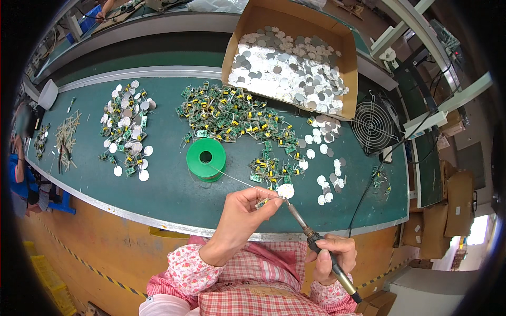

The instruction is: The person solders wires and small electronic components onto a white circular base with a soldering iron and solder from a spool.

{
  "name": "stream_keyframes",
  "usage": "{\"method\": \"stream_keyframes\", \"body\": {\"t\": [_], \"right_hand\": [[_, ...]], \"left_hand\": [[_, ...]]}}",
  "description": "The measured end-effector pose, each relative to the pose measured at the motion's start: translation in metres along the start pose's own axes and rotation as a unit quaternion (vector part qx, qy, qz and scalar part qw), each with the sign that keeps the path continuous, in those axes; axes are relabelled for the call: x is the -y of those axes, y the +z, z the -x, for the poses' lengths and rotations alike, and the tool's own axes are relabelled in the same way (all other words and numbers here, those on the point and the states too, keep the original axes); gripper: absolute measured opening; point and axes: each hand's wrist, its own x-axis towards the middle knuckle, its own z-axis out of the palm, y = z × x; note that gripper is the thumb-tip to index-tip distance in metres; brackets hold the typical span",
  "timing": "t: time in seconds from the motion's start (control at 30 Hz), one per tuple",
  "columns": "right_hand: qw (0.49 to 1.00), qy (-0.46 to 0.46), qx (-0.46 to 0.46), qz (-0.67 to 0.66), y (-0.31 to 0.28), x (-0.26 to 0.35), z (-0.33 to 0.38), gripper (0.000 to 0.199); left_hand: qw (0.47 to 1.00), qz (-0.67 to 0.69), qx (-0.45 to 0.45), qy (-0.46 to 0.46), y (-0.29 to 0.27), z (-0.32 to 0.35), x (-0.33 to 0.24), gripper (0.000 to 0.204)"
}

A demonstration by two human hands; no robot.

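Observation:
My right hand [334, 255] is closed round the dark handle of a soldering iron [298, 217], whose tip points up and left. That tip meets the lower edge of a round white disc [286, 190]. My left hand [238, 213] pinches a thin solder wire [240, 180] that runs from a green spool [215, 164] standing on the bench. A small circuit board [261, 203] with a yellow part shows at the left fingertips; how far it is gripped is partly hidden by the fingers. Just beyond the disc lies a cluster of similar boards [274, 171].
A large heap of circuit boards [226, 113] covers the middle of the green bench [166, 192]. Boards with discs [126, 124] lie at left. A cardboard box [345, 108] of discs stands at the back, with a round fan grille [373, 124] beside it. A cable [363, 184] crosses the right side.

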Motion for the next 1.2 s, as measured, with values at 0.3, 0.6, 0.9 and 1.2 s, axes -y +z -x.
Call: {"method": "stream_keyframes", "body": {"t": [0.3,0.6,0.9,1.2], "right_hand": [[1.000,0.006,0.013,0.017,0.002,0.000,-0.002,0.022],[0.999,-0.028,-0.022,-0.009,0.007,-0.003,0.001,0.016],[0.975,0.148,-0.135,-0.098,0.010,0.000,0.008,0.025],[0.966,0.196,-0.169,-0.024,0.001,-0.018,0.014,0.019]], "left_hand": [[1.000,0.006,-0.007,-0.002,-0.002,0.002,0.002,0.010],[1.000,0.001,-0.010,-0.010,-0.003,0.005,0.000,0.009],[0.993,-0.111,0.027,0.012,-0.020,0.019,0.007,0.011],[0.658,-0.609,-0.359,0.259,-0.104,0.053,-0.058,0.023]]}}
